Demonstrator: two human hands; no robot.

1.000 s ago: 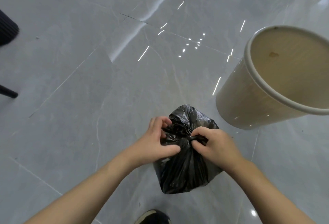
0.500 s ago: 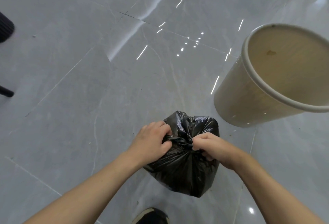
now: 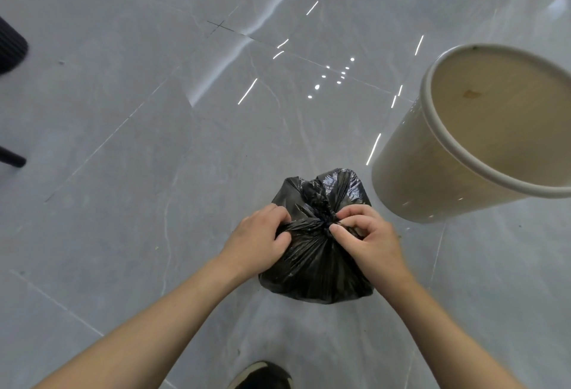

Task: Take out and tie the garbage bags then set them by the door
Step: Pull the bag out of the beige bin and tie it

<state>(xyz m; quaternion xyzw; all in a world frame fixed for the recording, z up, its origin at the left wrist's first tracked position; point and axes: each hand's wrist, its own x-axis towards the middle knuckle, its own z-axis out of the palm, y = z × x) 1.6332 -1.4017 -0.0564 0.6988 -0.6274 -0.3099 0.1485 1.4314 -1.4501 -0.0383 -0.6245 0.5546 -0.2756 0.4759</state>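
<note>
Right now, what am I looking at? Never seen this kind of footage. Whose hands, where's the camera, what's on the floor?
There is no robot: a person wears one wide-angle camera on the head, looking down at their own bare arms. The left hand and right hand both grip the gathered neck of a black garbage bag, apparently tying it. The bag sits on a glossy grey tiled floor. To the right stands a cream bin with no liner in it. A dark shoe shows at the bottom edge.

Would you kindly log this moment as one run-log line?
step: tying knot | left hand: gripping black garbage bag neck | right hand: pinching knot | beige bin: unlined
</note>
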